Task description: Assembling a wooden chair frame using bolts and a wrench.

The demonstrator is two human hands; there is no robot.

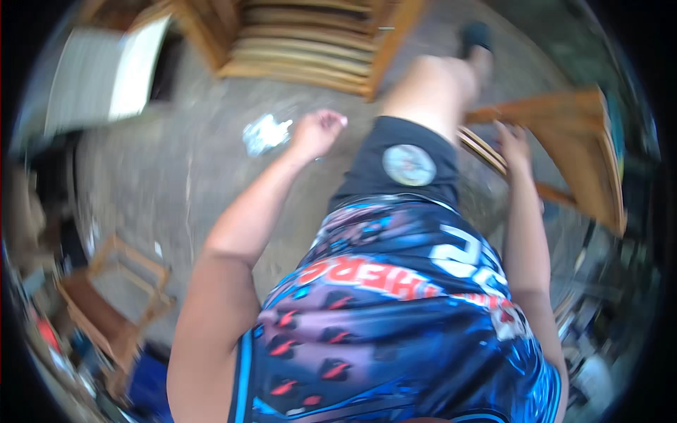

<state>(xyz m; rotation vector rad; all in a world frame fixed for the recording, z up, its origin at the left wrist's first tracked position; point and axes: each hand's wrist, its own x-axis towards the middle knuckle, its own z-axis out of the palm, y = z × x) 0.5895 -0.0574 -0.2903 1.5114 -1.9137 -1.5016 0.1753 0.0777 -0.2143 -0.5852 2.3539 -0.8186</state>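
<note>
My left hand (321, 134) hangs in the air above the floor with its fingers loosely bent and a gap between them. It is blurred, and I see nothing in it. Just left of it, a crumpled clear plastic bag (266, 135) lies on the floor. On my right side, my right hand (515, 146) grips the edge of a wooden slatted chair (575, 144), which is tilted beside my leg. Part of that grip is blurred, and the chair's lower part is partly hidden by my forearm.
Ahead stands a large wooden slatted piece of furniture (300, 53). A white board-like panel (130, 70) is at the far left. A small wooden folding chair (116, 303) stands at the lower left, near a blue object (151, 381). Mixed clutter (592, 366) lies at the lower right.
</note>
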